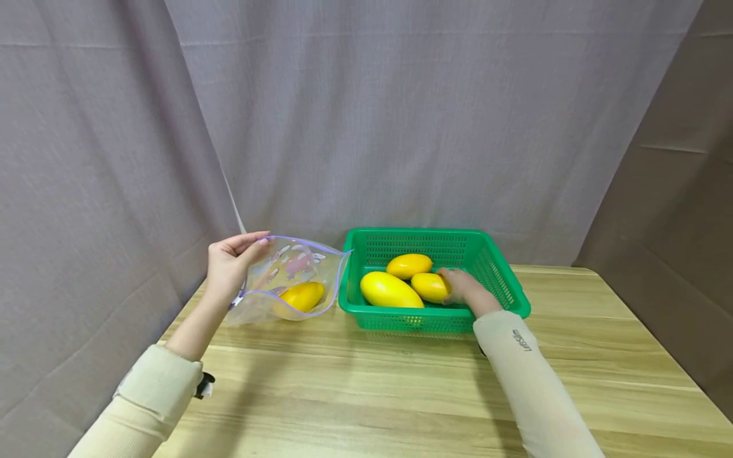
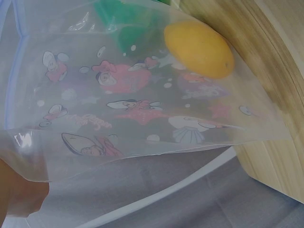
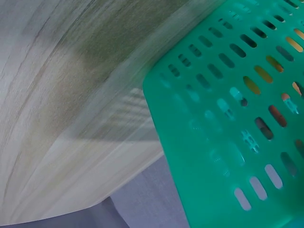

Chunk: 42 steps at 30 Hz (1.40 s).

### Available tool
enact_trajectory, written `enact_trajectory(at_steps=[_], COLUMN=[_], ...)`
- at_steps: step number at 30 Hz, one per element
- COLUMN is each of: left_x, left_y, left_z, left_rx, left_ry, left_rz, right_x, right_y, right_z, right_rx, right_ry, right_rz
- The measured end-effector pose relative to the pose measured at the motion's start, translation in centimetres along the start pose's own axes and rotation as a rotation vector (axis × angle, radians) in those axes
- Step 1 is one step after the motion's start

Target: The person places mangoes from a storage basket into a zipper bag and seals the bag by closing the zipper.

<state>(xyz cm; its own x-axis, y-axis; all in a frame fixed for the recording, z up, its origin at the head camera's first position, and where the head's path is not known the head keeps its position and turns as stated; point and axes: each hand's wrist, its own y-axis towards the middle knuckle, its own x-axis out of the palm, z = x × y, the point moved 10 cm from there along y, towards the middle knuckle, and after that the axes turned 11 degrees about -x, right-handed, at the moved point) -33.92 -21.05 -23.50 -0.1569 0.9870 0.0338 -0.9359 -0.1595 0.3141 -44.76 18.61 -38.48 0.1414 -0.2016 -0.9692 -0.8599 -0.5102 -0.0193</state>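
My left hand [image 1: 231, 261] pinches the rim of a clear zip bag [image 1: 338, 270] with a purple edge and printed cartoon figures. The bag's mouth gapes, and one yellow mango [image 1: 303, 296] lies inside it; the left wrist view shows this mango [image 2: 199, 49] through the plastic. My right hand [image 1: 466, 291] reaches into a green basket [image 1: 424, 235], its fingers and thumb round the right end of a yellow mango [image 1: 429, 287]. Two more mangoes, a larger one [image 1: 390, 290] and another behind [image 1: 409, 266], lie beside it. In the right wrist view the basket wall [image 3: 175, 123] hides most of that hand.
Basket and bag are side by side on a light wood table [image 1: 343, 394]. Grey curtains [image 1: 412, 127] hang behind and along both sides. The basket's raised rim stands between my right forearm and the mangoes.
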Motion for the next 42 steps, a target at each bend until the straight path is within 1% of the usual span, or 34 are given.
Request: enact_trajectory(at_steps=[7, 14, 20, 26, 31, 36, 42], left_x=[0.1, 0.1, 0.1, 0.1, 0.2, 0.2, 0.3], left_y=[0.0, -0.1, 0.0, 0.1, 0.0, 0.0, 0.1], left_z=[0.1, 0.1, 0.1, 0.1, 0.0, 0.1, 0.1], left_rx=[0.008, 0.007, 0.007, 0.006, -0.004, -0.006, -0.008], left_ry=[0.010, 0.025, 0.012, 0.007, 0.004, 0.003, 0.000], left_rz=[-0.005, -0.002, -0.003, -0.009, -0.011, -0.018, -0.027], right_x=[-0.4, -1.1, -1.4, -1.8, -1.9, -2.1, -2.1], right_y=[-0.2, -0.3, -0.4, -0.4, -0.4, -0.6, -0.6], right_z=[-0.2, -0.4, -0.2, -0.3, -0.3, -0.6, -0.9], right_rx=[-0.014, -0.042, -0.004, -0.011, -0.014, -0.036, -0.047], right_ry=[0.044, 0.045, 0.066, 0.058, 0.062, 0.070, 0.080], right_rz=[0.031, 0.067, 0.089, 0.122, 0.124, 0.127, 0.097])
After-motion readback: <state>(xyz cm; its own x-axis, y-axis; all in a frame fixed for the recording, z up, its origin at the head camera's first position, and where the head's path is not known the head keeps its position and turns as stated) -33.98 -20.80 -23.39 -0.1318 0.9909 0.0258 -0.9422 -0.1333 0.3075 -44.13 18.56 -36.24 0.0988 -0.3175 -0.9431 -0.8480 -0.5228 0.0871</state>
